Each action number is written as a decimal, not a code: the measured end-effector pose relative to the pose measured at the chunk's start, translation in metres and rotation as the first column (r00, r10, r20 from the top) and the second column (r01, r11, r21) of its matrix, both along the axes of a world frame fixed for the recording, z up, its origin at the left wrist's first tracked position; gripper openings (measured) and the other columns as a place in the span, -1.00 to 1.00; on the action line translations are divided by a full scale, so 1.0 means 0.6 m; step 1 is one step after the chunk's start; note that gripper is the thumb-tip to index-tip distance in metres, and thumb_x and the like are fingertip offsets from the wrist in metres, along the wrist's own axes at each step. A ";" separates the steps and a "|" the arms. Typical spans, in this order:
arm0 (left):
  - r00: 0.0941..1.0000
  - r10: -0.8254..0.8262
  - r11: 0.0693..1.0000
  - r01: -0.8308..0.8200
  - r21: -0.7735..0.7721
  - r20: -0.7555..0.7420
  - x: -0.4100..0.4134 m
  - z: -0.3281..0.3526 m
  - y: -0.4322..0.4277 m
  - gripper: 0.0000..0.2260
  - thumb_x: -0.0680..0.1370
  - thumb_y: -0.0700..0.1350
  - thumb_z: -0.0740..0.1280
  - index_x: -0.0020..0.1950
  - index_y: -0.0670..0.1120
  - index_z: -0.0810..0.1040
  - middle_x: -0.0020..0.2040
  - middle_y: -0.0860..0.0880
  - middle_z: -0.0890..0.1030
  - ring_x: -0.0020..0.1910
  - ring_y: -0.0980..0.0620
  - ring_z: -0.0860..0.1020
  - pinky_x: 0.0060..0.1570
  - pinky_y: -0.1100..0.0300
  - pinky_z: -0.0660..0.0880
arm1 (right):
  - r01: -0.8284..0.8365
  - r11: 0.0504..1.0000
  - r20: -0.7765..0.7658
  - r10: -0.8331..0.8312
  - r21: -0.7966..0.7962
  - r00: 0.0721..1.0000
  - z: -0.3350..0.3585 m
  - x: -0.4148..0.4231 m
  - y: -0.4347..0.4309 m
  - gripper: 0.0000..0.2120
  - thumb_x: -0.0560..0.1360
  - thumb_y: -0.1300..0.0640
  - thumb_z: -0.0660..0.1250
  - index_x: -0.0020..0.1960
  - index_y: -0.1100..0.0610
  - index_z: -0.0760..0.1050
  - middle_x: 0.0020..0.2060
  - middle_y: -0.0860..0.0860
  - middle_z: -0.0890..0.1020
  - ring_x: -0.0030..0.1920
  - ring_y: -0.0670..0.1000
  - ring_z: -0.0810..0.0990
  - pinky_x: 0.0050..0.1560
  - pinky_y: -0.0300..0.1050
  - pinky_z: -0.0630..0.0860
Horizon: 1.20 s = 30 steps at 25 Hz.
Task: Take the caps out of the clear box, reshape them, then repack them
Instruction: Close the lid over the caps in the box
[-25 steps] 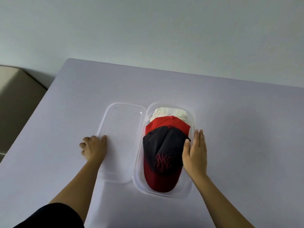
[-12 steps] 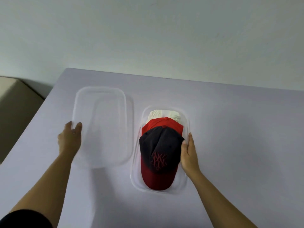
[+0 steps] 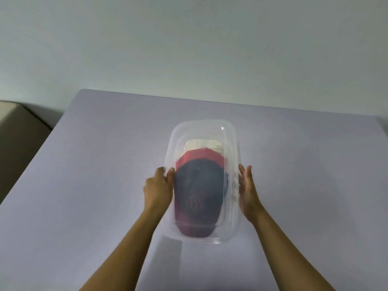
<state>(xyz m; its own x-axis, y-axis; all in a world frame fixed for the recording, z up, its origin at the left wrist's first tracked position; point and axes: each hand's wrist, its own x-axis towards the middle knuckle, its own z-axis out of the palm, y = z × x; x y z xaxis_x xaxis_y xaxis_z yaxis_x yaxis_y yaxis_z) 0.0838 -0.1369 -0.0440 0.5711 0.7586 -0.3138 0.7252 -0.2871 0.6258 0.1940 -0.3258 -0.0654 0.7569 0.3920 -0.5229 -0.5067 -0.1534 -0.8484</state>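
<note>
The clear lid hangs over the clear box in the middle of the table and covers it. Through the plastic I see three stacked caps: a dark navy cap with a red brim and red emblem on top, a red cap behind it and a white cap at the far end. My left hand grips the lid's left edge with thumb and fingers. With straight fingers, my right hand lies against the right edge.
The box stands on a pale lilac table that runs up to a plain wall. A beige piece of furniture sits past the table's left edge.
My left hand has lifted the lid from the table at the left and carried it right, over the box. My right hand has moved from the box's inner side to the outer right edge.
</note>
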 end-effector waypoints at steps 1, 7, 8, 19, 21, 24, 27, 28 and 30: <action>0.999 -0.014 0.999 0.016 0.044 -0.044 0.004 0.000 -0.014 -0.59 0.62 0.08 0.07 0.32 -0.15 0.40 0.08 -0.22 0.61 0.06 -0.27 0.54 0.11 -0.04 0.43 | -0.016 1.000 0.013 0.017 -0.011 1.000 0.004 -0.003 0.000 -0.35 0.42 -0.40 -0.05 0.44 -0.17 0.11 0.39 -0.13 0.32 0.38 0.02 0.31 0.36 0.11 0.27; 0.996 -0.043 0.997 0.048 0.059 -0.080 0.003 -0.007 -0.040 -0.65 0.64 0.01 0.03 0.15 -0.23 0.42 -0.01 -0.22 0.59 -0.16 -0.13 0.45 -0.03 -0.01 0.40 | -0.036 0.948 0.224 0.112 -0.316 0.968 -0.001 -0.026 0.014 -0.43 0.59 -0.11 0.06 0.51 -0.09 -0.13 0.52 -0.04 0.07 0.48 0.08 0.17 0.41 0.04 0.19; 0.994 -0.064 0.995 0.071 0.070 -0.085 0.006 -0.010 -0.039 -0.66 0.64 0.00 0.03 0.21 -0.21 0.40 0.01 -0.21 0.60 -0.14 -0.14 0.49 0.00 -0.01 0.42 | -0.016 0.942 0.242 0.102 -0.336 0.965 -0.005 -0.027 0.015 -0.45 0.61 -0.07 0.04 0.51 -0.10 -0.12 0.52 -0.02 0.08 0.47 0.10 0.19 0.40 0.05 0.21; 0.934 -0.236 0.943 0.287 0.171 -0.268 0.026 -0.028 -0.024 -0.56 0.64 0.02 -0.04 0.52 0.08 0.00 -0.05 -0.10 0.51 -0.17 -0.10 0.48 -0.20 0.05 0.39 | 0.021 0.889 0.252 0.107 -0.457 0.962 -0.012 -0.028 0.033 -0.49 0.63 -0.02 -0.01 0.52 -0.06 -0.10 0.47 0.07 0.25 0.41 0.18 0.30 0.37 0.05 0.27; 0.930 -0.242 0.940 0.296 0.171 -0.278 0.030 -0.030 -0.017 -0.56 0.63 0.02 -0.03 0.52 0.08 0.02 -0.11 -0.08 0.46 -0.22 -0.07 0.43 -0.23 0.06 0.38 | 0.020 0.884 0.242 0.106 -0.467 0.964 -0.013 -0.023 0.031 -0.49 0.62 -0.04 0.02 0.52 -0.06 -0.05 0.46 0.07 0.28 0.40 0.18 0.32 0.36 0.06 0.28; 0.917 -0.256 0.929 0.321 0.185 -0.305 0.032 -0.034 -0.013 -0.56 0.63 0.05 -0.03 0.52 0.11 0.02 -0.07 -0.09 0.47 -0.20 -0.09 0.44 -0.23 0.07 0.37 | 0.033 0.879 0.240 0.093 -0.475 0.966 -0.020 -0.019 0.035 -0.49 0.62 -0.03 0.04 0.52 -0.07 -0.04 0.45 0.08 0.30 0.40 0.18 0.33 0.36 0.08 0.29; 0.917 -0.271 0.918 0.338 0.208 -0.292 0.028 -0.041 -0.013 -0.55 0.63 0.08 -0.03 0.52 0.11 0.02 0.08 -0.14 0.50 -0.09 -0.17 0.53 -0.21 0.07 0.39 | 0.047 0.849 0.265 0.111 -0.526 0.958 -0.033 -0.018 0.036 -0.48 0.61 -0.07 0.03 0.51 -0.10 -0.07 0.43 0.10 0.32 0.38 0.21 0.35 0.33 0.14 0.33; 0.918 -0.267 0.917 0.336 0.216 -0.294 0.028 -0.044 -0.011 -0.55 0.62 0.09 -0.03 0.52 0.12 0.02 0.10 -0.14 0.49 -0.07 -0.18 0.55 -0.21 0.06 0.39 | 0.044 0.834 0.260 0.121 -0.551 0.958 -0.037 -0.018 0.035 -0.48 0.60 -0.09 0.03 0.51 -0.13 -0.06 0.43 0.09 0.33 0.37 0.21 0.36 0.31 0.16 0.34; 0.921 -0.264 0.919 0.331 0.216 -0.287 0.028 -0.050 -0.010 -0.55 0.62 0.10 -0.04 0.52 0.13 0.02 0.13 -0.15 0.47 -0.08 -0.19 0.55 -0.21 0.06 0.41 | 0.064 0.795 0.285 0.139 -0.603 0.948 -0.043 -0.020 0.036 -0.48 0.59 -0.12 0.03 0.50 -0.14 -0.05 0.42 0.09 0.35 0.35 0.20 0.38 0.26 0.17 0.39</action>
